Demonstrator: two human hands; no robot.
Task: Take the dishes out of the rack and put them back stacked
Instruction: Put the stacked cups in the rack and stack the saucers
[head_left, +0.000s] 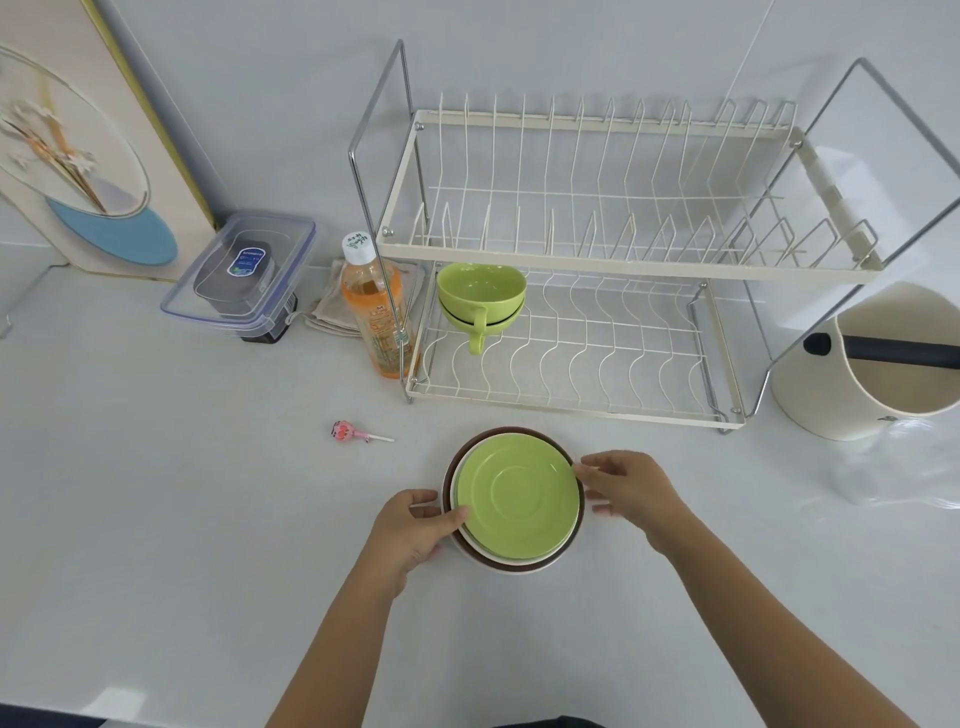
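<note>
Two nested green ceramic cups (481, 297) are sitting in the lower tier of the white two-tier wire dish rack (576, 260); its upper tier is standing bare. On the white counter (182, 493), the left hand (415, 525) and right hand (631, 488) are gripping opposite edges of a saucer stack (517, 499), green on top, brown beneath. A cream bucket (872, 364) is running off the right edge.

Green saucer (519, 498) tops a stack of plates (511, 564) on the counter (two green cups (480, 301) nest in the rack (571, 332)).
</note>
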